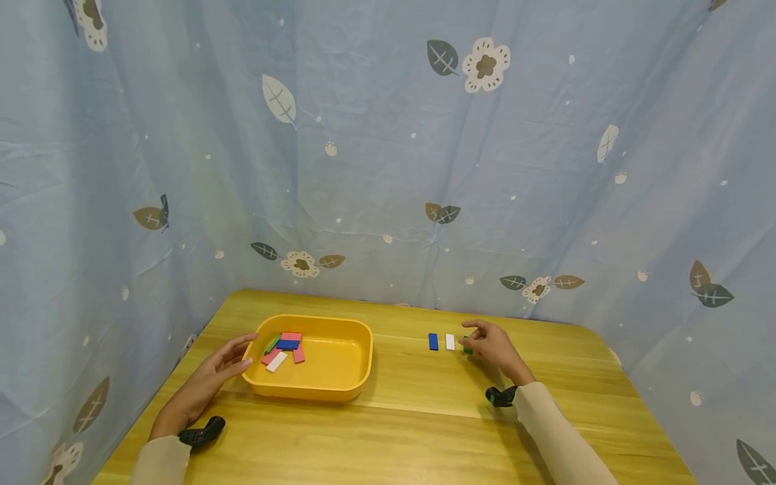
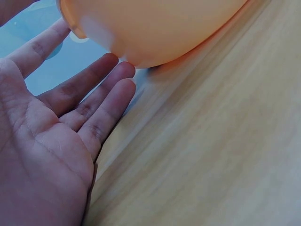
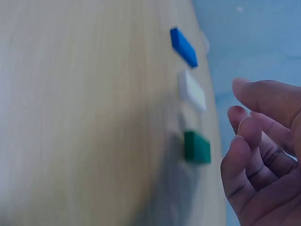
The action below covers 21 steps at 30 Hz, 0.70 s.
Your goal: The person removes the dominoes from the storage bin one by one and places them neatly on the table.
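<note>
On a yellow wood-grain tabletop [image 1: 388, 441], a small green block [image 3: 197, 148] lies at about two o'clock from the middle, with twelve toward the far curtain as the seated person faces it. The right hand [image 1: 492, 349] is just above and beside it, coming in from four o'clock, its thumb apart from loosely bent fingers that grip nothing.

At nine o'clock from the green block and near it lies a white block [image 1: 450, 342]; a little farther the same way lies a blue block [image 1: 433, 341]. The three form a short row, spaced apart.

At ten o'clock on the tabletop sits a yellow plastic bin [image 1: 303, 391], an oblong with rounded corners. The left hand [image 1: 203, 387] is at the bin's nine o'clock end, fingers spread and nearly straight, fingertips meeting the rim and outer wall without grasping it.

Inside, bunched toward nine o'clock, lie several flat blocks: pink ones [image 1: 299, 355], a dark blue one [image 1: 287, 344], a thin-looking green one [image 1: 273, 345] and a white one [image 1: 277, 362].

Each wrist carries a black device [image 1: 202, 433] below a cream sleeve [image 1: 160, 461]. Beyond the tabletop, from nine through three o'clock, hangs a pale blue curtain [image 1: 376, 135] printed with flowers and leaves.
</note>
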Available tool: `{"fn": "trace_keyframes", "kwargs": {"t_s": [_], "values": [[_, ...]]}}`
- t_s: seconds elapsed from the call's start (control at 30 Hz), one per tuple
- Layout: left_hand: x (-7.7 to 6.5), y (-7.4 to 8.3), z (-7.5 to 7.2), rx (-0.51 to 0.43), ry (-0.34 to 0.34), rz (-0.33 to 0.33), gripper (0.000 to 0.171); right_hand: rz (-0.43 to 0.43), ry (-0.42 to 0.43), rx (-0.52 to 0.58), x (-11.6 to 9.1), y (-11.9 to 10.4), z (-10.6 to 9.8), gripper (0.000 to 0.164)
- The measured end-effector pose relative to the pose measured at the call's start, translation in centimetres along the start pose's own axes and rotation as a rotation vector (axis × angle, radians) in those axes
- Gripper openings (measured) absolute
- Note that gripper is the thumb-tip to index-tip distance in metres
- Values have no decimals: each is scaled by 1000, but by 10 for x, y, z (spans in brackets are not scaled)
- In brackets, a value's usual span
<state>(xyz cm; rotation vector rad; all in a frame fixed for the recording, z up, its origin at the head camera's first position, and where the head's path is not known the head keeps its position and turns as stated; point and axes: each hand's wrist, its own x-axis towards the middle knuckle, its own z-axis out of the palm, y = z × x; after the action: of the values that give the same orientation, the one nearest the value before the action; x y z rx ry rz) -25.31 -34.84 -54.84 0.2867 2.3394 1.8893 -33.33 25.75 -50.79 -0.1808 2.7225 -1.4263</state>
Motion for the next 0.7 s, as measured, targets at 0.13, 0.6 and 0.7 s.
{"fn": "trace_keyframes", "kwargs": {"t_s": [0.13,0.6,0.7], "values": [[1,0,0,-5,2,1,61,-33,-4,-9,3,-14,7,47],[2,0,1,-11,9,-16,62,-145,-52,30,12,-68,34,43],[1,-1,1,-8,9,-13,61,-173,-75,47,14,-79,43,43]]}}
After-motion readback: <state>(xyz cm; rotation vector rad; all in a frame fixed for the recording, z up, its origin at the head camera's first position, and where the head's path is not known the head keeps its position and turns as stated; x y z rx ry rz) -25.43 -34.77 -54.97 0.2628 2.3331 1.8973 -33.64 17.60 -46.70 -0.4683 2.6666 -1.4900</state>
